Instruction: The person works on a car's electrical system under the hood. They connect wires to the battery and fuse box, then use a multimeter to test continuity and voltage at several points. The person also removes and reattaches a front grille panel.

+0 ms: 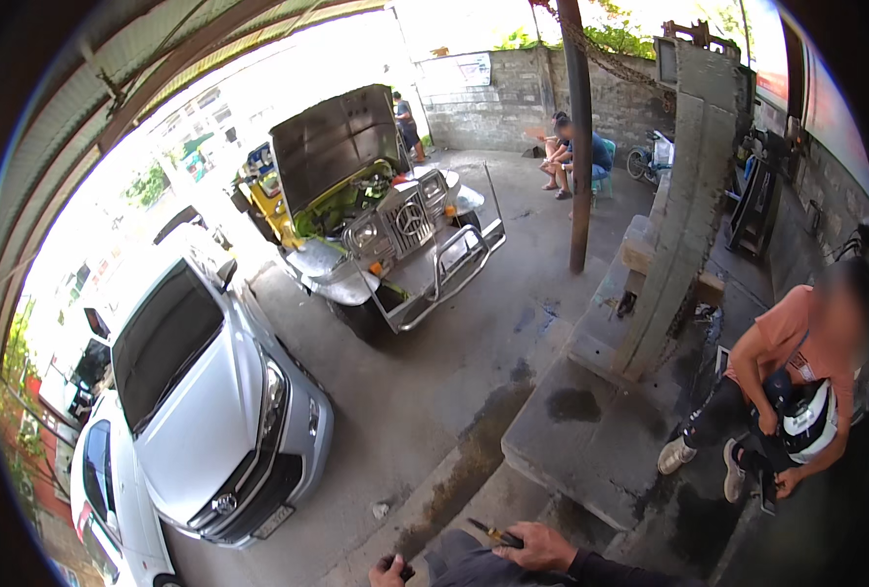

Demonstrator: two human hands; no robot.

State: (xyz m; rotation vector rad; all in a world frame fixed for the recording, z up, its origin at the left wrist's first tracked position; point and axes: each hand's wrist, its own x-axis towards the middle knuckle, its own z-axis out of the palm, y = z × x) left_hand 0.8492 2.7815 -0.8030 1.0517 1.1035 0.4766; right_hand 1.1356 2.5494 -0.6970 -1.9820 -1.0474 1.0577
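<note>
My right hand is closed around a small pointed tool with a yellow and black handle, its dark tip pointing up and left. My left hand shows at the lower edge with fingers curled together; what it holds, if anything, is too small and dark to make out. Between my hands, dark cloth covers what looks like my leg.
A silver car and a white car are parked left. A jeep has its hood raised. A pole and concrete step stand right. A person sits with a helmet; others are farther back.
</note>
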